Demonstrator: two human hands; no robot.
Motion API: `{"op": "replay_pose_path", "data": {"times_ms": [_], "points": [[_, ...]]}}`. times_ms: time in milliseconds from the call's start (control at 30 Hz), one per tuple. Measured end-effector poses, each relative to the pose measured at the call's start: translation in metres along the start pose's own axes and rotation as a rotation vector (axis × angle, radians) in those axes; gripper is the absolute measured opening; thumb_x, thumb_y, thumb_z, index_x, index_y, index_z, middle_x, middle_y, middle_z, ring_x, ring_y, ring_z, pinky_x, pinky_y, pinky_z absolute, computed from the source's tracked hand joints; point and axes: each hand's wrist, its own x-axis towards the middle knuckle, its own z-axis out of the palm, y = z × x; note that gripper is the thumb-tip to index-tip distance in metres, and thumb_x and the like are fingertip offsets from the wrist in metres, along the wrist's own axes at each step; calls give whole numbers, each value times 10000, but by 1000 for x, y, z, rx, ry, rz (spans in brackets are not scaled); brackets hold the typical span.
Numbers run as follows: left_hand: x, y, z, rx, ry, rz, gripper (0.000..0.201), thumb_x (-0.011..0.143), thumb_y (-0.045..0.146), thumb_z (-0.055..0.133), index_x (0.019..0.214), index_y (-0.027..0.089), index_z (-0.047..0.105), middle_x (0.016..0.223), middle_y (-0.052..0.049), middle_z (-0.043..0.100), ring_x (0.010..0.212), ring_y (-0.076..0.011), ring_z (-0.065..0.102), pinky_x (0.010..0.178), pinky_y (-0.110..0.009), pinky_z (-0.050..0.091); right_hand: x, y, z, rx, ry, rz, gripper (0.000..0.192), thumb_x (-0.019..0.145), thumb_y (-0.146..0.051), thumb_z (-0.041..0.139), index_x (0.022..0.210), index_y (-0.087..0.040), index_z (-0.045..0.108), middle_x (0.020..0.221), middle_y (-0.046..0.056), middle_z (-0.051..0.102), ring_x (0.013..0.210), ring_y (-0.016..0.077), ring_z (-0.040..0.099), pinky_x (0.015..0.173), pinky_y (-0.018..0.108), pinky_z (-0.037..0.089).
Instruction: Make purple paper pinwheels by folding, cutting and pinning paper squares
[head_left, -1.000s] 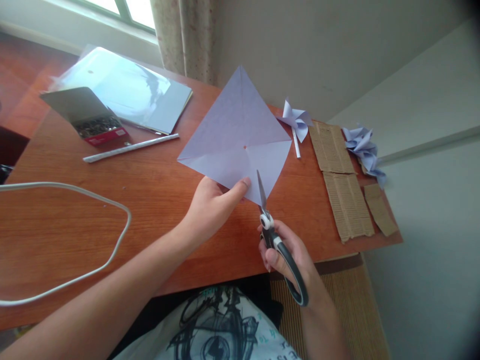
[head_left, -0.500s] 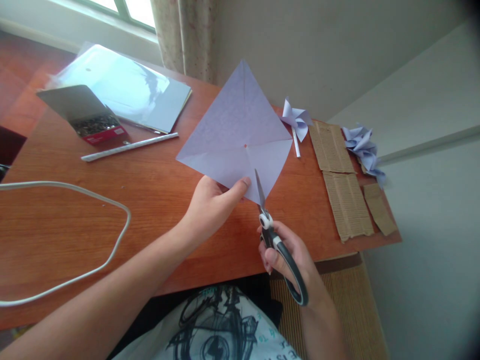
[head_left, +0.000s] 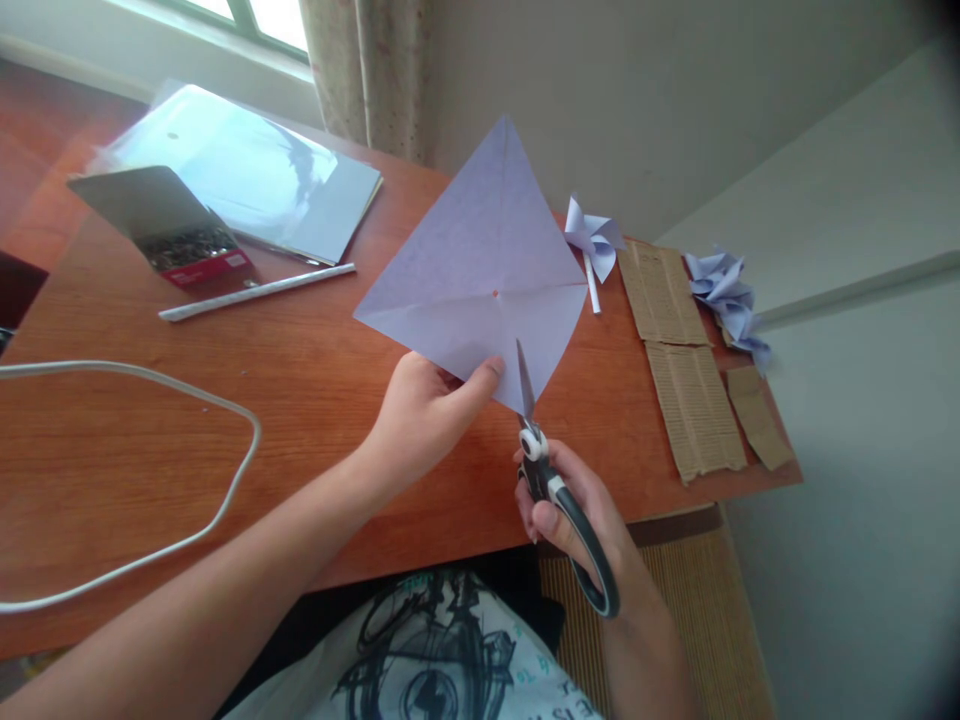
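Note:
My left hand (head_left: 442, 405) pinches the lower edge of a pale lilac paper square (head_left: 472, 240), thumb on top and fingers underneath. The paper is held up cornerwise above the table, with diagonal creases and a small red dot at its centre. In my right hand (head_left: 577, 500) are scissors (head_left: 536, 450) with black and grey handles and white trim. One blade lies over the paper's near corner, pointing toward the centre; most of the other blade is hidden beneath the sheet.
Left on the wooden table (head_left: 315, 370) are a white cable (head_left: 255, 430), a rolled paper stick (head_left: 259, 292), an open box of small metal pieces (head_left: 202, 262) and plastic-wrapped sheets (head_left: 225, 160). At right lie a paper pinwheel (head_left: 592, 240), corrugated cardboard (head_left: 694, 410) and folded lilac paper (head_left: 727, 295).
The paper's far corner has swung slightly to the right, and its near corner has moved a little to the right too. Both hands keep their holds.

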Motion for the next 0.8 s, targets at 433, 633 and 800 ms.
{"op": "replay_pose_path", "data": {"times_ms": [433,633,800], "points": [[2,1,2,-10,7,37,215,838,304,655,697,166,572,677,15,583,644,-123,527,596,-214,434,2,0,0,49,-5,-7,572,792,-587,770,1158,-199,564,755,-20,552,615,101,479,574,242,358],[2,2,2,-22,4,37,200,839,289,653,709,167,564,686,17,577,647,-117,521,593,-212,430,1,-1,2,65,5,2,551,792,-581,769,1141,-199,579,747,-22,546,602,97,474,564,236,353],[2,2,2,-27,5,29,225,840,295,650,684,168,548,666,20,554,628,-113,506,572,-210,417,1,-1,3,76,14,-2,540,791,-565,777,1137,-197,584,733,-27,542,592,93,470,557,229,352]]}}
